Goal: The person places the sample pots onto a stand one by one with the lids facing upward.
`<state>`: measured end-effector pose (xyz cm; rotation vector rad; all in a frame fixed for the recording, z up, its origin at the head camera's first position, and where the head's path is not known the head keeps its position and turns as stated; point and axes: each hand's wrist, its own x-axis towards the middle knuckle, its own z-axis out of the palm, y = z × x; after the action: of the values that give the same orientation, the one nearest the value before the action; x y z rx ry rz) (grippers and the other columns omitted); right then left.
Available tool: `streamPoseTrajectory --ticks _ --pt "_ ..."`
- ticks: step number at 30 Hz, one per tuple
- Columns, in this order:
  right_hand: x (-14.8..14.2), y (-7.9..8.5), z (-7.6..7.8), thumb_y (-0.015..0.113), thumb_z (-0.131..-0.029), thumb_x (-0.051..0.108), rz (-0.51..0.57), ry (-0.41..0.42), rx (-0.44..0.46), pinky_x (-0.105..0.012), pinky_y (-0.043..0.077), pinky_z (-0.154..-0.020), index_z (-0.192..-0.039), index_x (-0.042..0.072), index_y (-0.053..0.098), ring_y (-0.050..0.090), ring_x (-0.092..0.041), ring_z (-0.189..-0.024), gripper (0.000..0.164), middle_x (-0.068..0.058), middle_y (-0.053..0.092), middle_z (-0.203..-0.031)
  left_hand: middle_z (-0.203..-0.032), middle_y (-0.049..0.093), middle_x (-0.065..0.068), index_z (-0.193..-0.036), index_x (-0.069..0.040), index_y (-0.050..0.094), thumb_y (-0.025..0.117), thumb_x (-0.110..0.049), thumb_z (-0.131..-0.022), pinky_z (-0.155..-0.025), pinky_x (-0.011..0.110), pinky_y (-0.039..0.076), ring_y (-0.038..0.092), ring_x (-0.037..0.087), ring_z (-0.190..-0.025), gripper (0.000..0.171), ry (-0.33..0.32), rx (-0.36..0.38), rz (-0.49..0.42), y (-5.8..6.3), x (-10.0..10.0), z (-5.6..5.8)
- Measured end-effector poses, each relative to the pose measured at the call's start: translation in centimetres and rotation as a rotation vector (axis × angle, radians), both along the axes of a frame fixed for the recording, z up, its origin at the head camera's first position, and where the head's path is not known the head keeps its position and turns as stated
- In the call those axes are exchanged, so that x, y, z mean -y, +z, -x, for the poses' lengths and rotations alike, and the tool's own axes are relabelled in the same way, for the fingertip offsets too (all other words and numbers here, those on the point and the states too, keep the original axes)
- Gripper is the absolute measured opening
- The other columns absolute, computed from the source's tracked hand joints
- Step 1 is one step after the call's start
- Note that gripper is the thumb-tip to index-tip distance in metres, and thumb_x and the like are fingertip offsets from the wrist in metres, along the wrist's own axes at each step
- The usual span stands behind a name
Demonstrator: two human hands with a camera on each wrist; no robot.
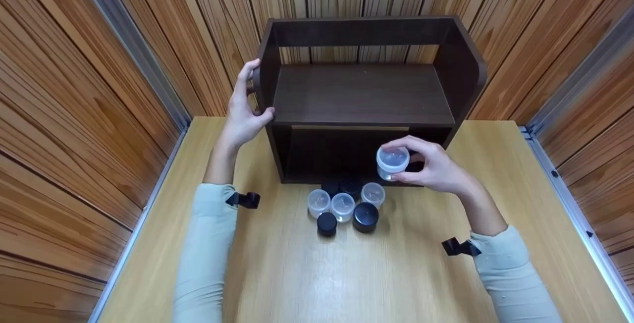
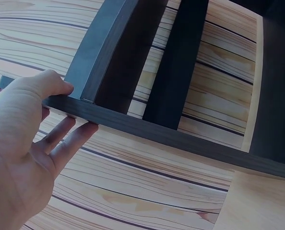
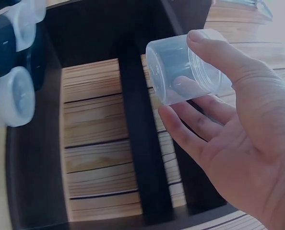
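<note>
Both hands are engaged: the left hand (image 1: 243, 121) grips the left side panel (image 2: 181, 137) of the dark shelf (image 1: 364, 92) (a stiff, probably heavier piece). Small jars (image 1: 343, 206) cluster on the table (image 1: 297, 273) at its foot. Farther right, the right hand (image 1: 436, 168) pinches a clear jar (image 1: 393, 164) above the table, before the lower compartment (image 1: 337, 157). Likely light, firm-walled and slightly slick, it suits a hold around its side; its lid end faces up, long axis near upright, slightly tilted.

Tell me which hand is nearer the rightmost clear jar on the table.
Right: the right hand is just right of that jar, holding another jar; the left hand grips the shelf's left side, farther off.
</note>
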<state>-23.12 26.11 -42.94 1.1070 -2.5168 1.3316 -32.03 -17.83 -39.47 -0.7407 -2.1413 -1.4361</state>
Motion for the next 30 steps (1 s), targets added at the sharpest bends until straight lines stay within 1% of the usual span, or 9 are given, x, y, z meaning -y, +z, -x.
streamPoseTrajectory --ticks 5,9,13,17,20,22,24,27,30 --pt "0.8 1.7 0.2 0.092 -0.086 -0.005 0.004 0.016 -0.022 -0.015 0.060 -0.095 -0.139 0.002 0.073 0.064 0.003 -0.120 0.057 -0.021 0.076 -0.135 -0.169 0.046 0.018 -0.169 -0.005 0.033 0.074 0.012 -0.093 -0.127 0.055 0.044 0.052 0.027 -0.145 0.088 0.005 0.009 0.011 -0.1 -0.1 -0.1" --pt "1.4 3.1 0.6 0.092 -0.085 -0.007 0.023 0.027 -0.019 -0.014 0.060 -0.097 -0.139 0.000 0.073 0.065 0.001 -0.120 0.057 -0.022 0.075 -0.135 -0.171 0.045 0.017 -0.170 -0.006 0.033 0.075 0.011 -0.093 -0.128 0.054 0.044 0.052 0.027 -0.147 0.089 0.009 0.014 0.008 -0.2 -0.2 -0.1" --pt "2.1 4.4 1.3 0.090 -0.086 -0.010 0.042 0.042 -0.003 -0.013 0.060 -0.098 -0.139 -0.003 0.072 0.066 0.000 -0.118 0.057 -0.025 0.074 -0.134 -0.172 0.044 0.017 -0.170 -0.006 0.033 0.074 0.011 -0.093 -0.126 0.046 0.045 0.053 0.026 -0.144 0.089 0.007 0.011 0.005 0.0 -0.1 -0.1" --pt "2.8 5.8 1.9 0.089 -0.087 -0.011 0.050 0.052 0.019 -0.014 0.060 -0.100 -0.141 -0.004 0.071 0.067 -0.001 -0.117 0.057 -0.024 0.074 -0.135 -0.175 0.041 0.017 -0.169 -0.006 0.033 0.073 0.012 -0.093 -0.115 0.037 0.050 0.054 0.024 -0.140 0.089 -0.003 0.001 0.000 0.1 -0.1 0.0" --pt "3.3 6.7 2.3 0.088 -0.088 -0.010 0.046 0.054 0.024 -0.014 0.060 -0.101 -0.142 -0.003 0.070 0.068 -0.002 -0.116 0.058 -0.022 0.074 -0.135 -0.176 0.040 0.017 -0.169 -0.006 0.033 0.073 0.012 -0.092 -0.115 0.039 0.050 0.054 0.025 -0.140 0.089 -0.005 -0.002 0.000 0.1 -0.1 0.0" --pt "3.5 7.2 2.6 0.088 -0.088 -0.010 0.048 0.053 0.030 -0.015 0.061 -0.099 -0.143 -0.003 0.070 0.070 -0.003 -0.113 0.058 -0.020 0.073 -0.134 -0.176 0.039 0.017 -0.170 -0.006 0.033 0.073 0.011 -0.092 -0.121 0.042 0.047 0.054 0.025 -0.142 0.089 -0.001 0.000 0.005 0.1 -0.1 0.0" --pt "3.8 7.7 3.0 0.087 -0.088 -0.011 0.058 0.054 0.050 -0.017 0.062 -0.098 -0.144 -0.003 0.069 0.072 -0.004 -0.110 0.059 -0.019 0.073 -0.133 -0.177 0.039 0.016 -0.170 -0.006 0.033 0.073 0.011 -0.092 -0.122 0.044 0.046 0.054 0.024 -0.142 0.089 0.003 0.005 0.006 0.0 -0.1 0.0" --pt "4.3 8.3 3.5 0.086 -0.089 -0.011 0.070 0.055 0.076 -0.020 0.064 -0.096 -0.144 -0.004 0.069 0.073 -0.007 -0.108 0.058 -0.017 0.073 -0.133 -0.175 0.041 0.015 -0.170 -0.006 0.033 0.073 0.012 -0.092 -0.119 0.043 0.048 0.054 0.022 -0.139 0.089 0.005 0.010 0.000 0.0 -0.1 0.0" --pt "4.7 8.9 4.2 0.088 -0.090 -0.008 0.044 0.044 0.053 -0.018 0.061 -0.096 -0.143 -0.002 0.070 0.071 -0.007 -0.110 0.057 -0.017 0.074 -0.133 -0.173 0.043 0.016 -0.170 -0.005 0.033 0.072 0.012 -0.092 -0.119 0.042 0.048 0.055 0.023 -0.137 0.089 -0.001 0.003 -0.007 0.0 -0.2 0.0"
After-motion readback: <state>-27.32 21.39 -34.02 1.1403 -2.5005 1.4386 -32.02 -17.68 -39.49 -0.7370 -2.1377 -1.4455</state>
